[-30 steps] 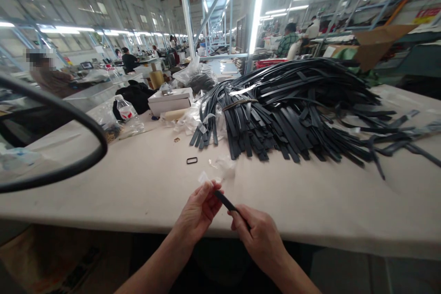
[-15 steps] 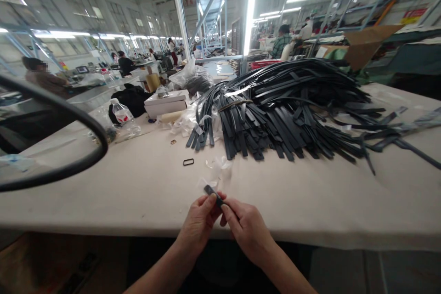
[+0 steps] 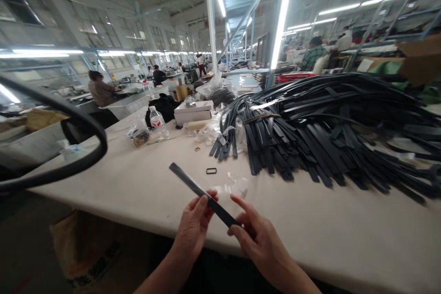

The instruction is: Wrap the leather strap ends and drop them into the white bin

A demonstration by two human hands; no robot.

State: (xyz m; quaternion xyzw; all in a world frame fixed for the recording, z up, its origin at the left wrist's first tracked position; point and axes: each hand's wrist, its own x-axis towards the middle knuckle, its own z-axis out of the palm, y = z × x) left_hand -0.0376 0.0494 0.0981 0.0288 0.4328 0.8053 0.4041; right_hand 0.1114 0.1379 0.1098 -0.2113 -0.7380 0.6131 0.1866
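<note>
A black strap [image 3: 222, 212] slants over the near edge of the tabletop [image 3: 303, 229], held between a worker's two hands. The left hand's [image 3: 193, 225] fingers clamp it mid-length, thumb on top, seemingly to steady the free end jutting beyond; the right hand's [image 3: 262, 236] fingers pinch it farther down, index finger raised clear, a two-point hold that likely leaves the strip straight. Just ahead, a black rectangular ring [image 3: 211, 173] lies flat near crumpled clear plastic [image 3: 241, 187], apparently within easy reach. Behind, a tie [image 3: 262, 118] cinches part of a heap of similar straps [image 3: 310, 124], likely against slippage, many ends fanned toward the worker.
</note>
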